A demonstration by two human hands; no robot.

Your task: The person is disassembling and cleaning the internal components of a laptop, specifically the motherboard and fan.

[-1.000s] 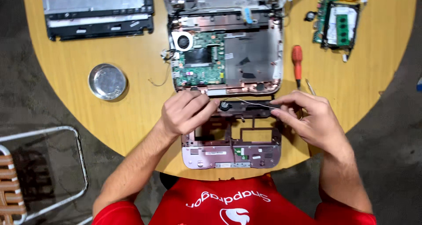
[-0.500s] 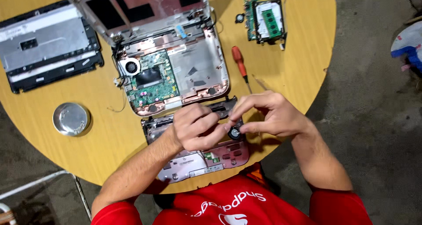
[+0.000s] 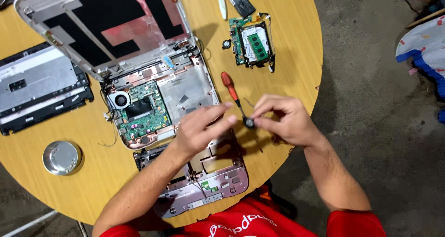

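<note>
Far left on the round wooden table point(image 3: 296, 28): a detached keyboard panel point(image 3: 41, 91), dark-rimmed, grey back upward, lying flat. Below it, near the table edge, a small round metal dish point(image 3: 61, 157).

Further right: an opened laptop base point(image 3: 157, 102) with lid tilted back, green circuit board point(image 3: 141, 112) and small round fan point(image 3: 121, 99) exposed. Just below, overlapping its front edge, a loose palm-rest frame point(image 3: 204, 183), pinkish-silver, reaching the near rim of the table.

Above that frame, raised off the table: left hand point(image 3: 201, 130), fingers loosely extended and pointing right, thumb and forefinger close together at their tips, gripping nothing visible. Fingertips point(image 3: 230, 119) just short of a small round black part point(image 3: 249, 122).

That small black part: held in the air between both hands, above the table's right portion, just right of the laptop base and just below the tip of an orange-handled screwdriver point(image 3: 230, 88) lying on the wood. Pinched at its right side by thumb and forefinger of the right hand point(image 3: 285, 121), remaining fingers curled. Part thus at the leftmost tip of the right hand, touching it, a slight gap away from the left.

Upper right of the table: a separate small green board point(image 3: 254, 41) with memory module, a tiny black round piece point(image 3: 226, 44) beside it, a white plastic pry tool point(image 3: 222, 3) and a flat dark component point(image 3: 241, 3) above.
</note>
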